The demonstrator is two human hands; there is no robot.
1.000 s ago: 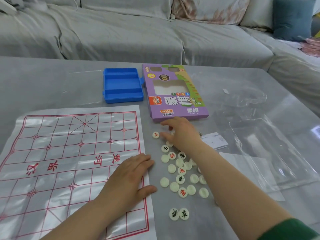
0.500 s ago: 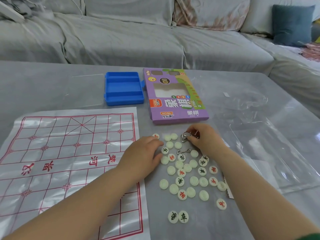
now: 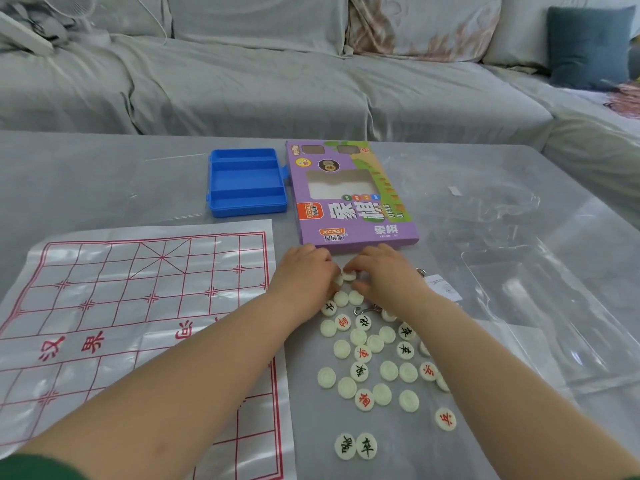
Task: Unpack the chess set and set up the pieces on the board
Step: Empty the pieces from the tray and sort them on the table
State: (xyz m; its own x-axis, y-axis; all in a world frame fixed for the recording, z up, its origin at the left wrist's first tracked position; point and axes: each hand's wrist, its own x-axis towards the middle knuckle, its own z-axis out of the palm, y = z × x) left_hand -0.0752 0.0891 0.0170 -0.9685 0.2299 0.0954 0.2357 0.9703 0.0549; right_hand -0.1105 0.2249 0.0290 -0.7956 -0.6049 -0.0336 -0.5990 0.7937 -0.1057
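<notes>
The chess pieces [image 3: 374,362] are small round cream discs, some showing a red or black character, others blank side up. They lie loose on the grey table [image 3: 86,168] in a scatter at 3 o'clock of the board [image 3: 138,306], all off the sheet. The board is a glossy, creased white sheet printed with a red grid, a crossed square at its far edge and the red characters 汉界 across the middle. At 12 o'clock of the scatter the purple box [image 3: 349,216] lies flat, with a cut-out window; it reads XCPAI on an orange tag and 象棋 in large white characters, then again smaller. At 11 o'clock sits the blue tray [image 3: 247,207], with 3 compartments. The 2 discs nearest the camera read 炮 and 車 in black; others show red 相 and 兵. Both hands meet at the far end of the scatter, just below the box. The right hand [image 3: 388,275] has finger and thumb curled round 1 blank disc [image 3: 349,275]. The left hand [image 3: 304,271] is curled against the neighbouring discs, and whether it holds one I cannot tell. 0.5 s ago the left hand sat nearer, at the scatter's 9 o'clock edge, and the right was on a metal ring [image 3: 421,271] — which now lies at 3 o'clock of that hand.
</notes>
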